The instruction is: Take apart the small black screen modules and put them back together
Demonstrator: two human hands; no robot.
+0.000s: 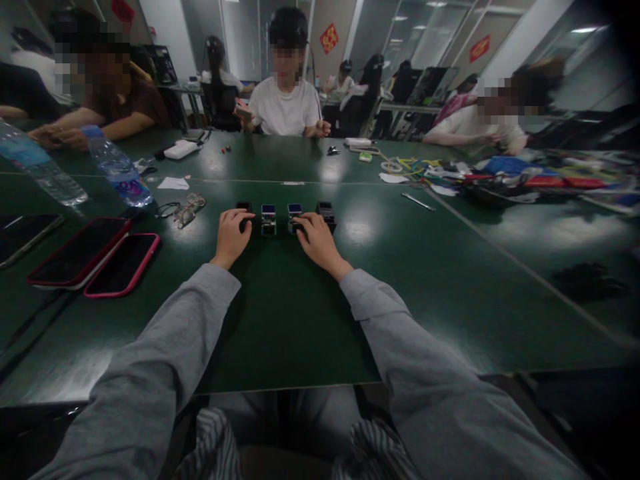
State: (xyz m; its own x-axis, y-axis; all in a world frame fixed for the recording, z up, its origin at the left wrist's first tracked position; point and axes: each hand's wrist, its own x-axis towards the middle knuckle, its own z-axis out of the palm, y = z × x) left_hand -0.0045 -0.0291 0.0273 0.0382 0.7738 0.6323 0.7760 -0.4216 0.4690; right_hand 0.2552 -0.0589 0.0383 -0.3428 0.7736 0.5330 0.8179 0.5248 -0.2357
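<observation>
Four small devices stand in a row on the dark green table (295, 320) before me. My left hand (233, 235) is at the left end, its fingers curled over a small black block (244, 206) that they partly hide. Beside it stands a small circuit module with a screen (269, 219), which neither hand touches. A similar screen module (295, 209) is under the fingertips of my right hand (319, 241), which cover its right side. Behind the back of that hand a second black block (326, 212) shows; whether the fingers touch it I cannot tell.
Left lie eyeglasses (186, 212), phones (123, 265) and water bottles (120, 170). Ahead right are metal tweezers (419, 202) and a heap of cables and coloured parts (520, 177). A person in white (285, 107) sits opposite; others sit at both sides.
</observation>
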